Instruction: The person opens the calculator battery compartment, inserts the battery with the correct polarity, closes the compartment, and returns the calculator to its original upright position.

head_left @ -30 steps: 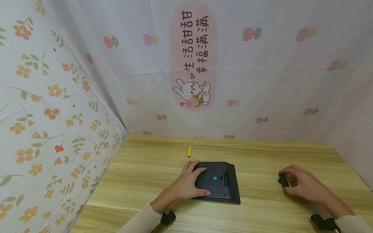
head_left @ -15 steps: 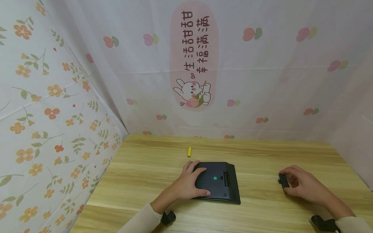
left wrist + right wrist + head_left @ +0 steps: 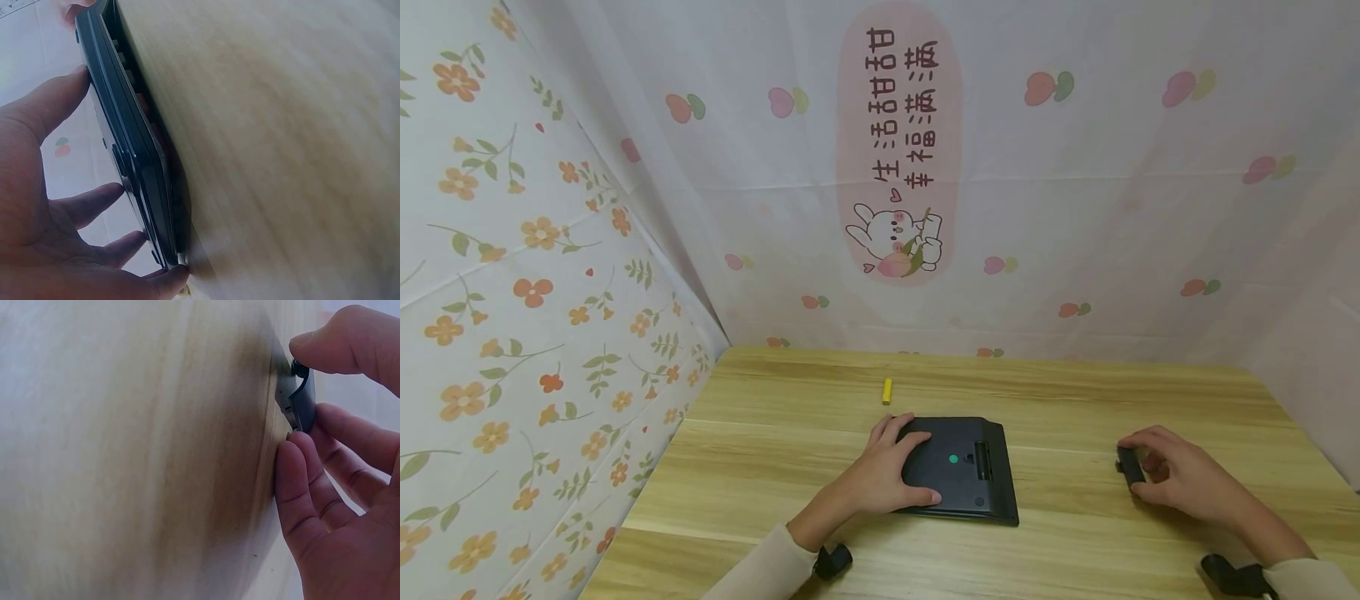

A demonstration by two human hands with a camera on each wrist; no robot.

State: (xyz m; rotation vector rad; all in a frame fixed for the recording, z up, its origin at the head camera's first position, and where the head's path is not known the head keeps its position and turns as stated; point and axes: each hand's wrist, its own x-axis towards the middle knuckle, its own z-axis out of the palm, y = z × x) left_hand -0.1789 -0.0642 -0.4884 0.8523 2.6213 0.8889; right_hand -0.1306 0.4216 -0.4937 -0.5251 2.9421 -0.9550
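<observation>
A black calculator lies face down on the table, its keys showing along the underside in the left wrist view. On its back are a green round sticker and an uncovered battery slot. My left hand rests spread over its left part, thumb and fingertips on the back and far edge. Off to the right, my right hand pinches a small black battery cover between thumb and fingers. In the right wrist view the cover stands on edge close to the tabletop.
A yellow battery lies behind the calculator on the wood-grain table. A patterned cloth hangs along the table's back edge, and a floral one borders the left side. Black wrist cameras are strapped to both wrists.
</observation>
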